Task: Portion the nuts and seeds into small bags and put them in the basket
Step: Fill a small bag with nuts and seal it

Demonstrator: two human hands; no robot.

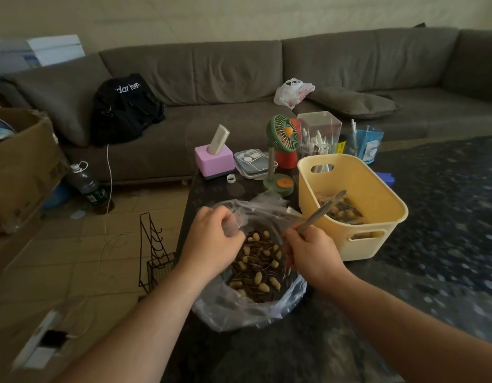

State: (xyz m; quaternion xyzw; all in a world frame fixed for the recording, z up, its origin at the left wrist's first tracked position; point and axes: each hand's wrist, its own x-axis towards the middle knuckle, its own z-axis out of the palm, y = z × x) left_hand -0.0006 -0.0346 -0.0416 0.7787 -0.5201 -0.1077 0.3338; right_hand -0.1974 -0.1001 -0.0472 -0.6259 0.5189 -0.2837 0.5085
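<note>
the big bag [253, 305] of nuts and seeds [257, 268] lies open at lower centre of the frame, on the dark table [308, 341] close to its left edge; past that edge is tiled floor with a wire rack [152, 252] standing just beside the table. the left hand [211, 241] has its fingers curled, pinching the bag's clear rim at the upper left of the opening. the right hand [312, 257] grips a blurred handle [321, 212] in a closed fist; the handle slants up to the right, over the rim of the basket [377, 236]. what sits at its lower end cannot be told.

the yellow basket stands just right of the bag, with seeds and nuts showing low inside it. behind bag and basket the table is crowded: a pink box [214, 161], a green fan [283, 134], a clear holder [319, 134]. the right and bottom of the table lie bare.

on the sofa [239, 78], upper left, a black bag [126, 106] carries white lettering, partly folded; "dar" is legible, the rest is not. the label on the bottle [87, 183] on the floor is too small to read.
</note>
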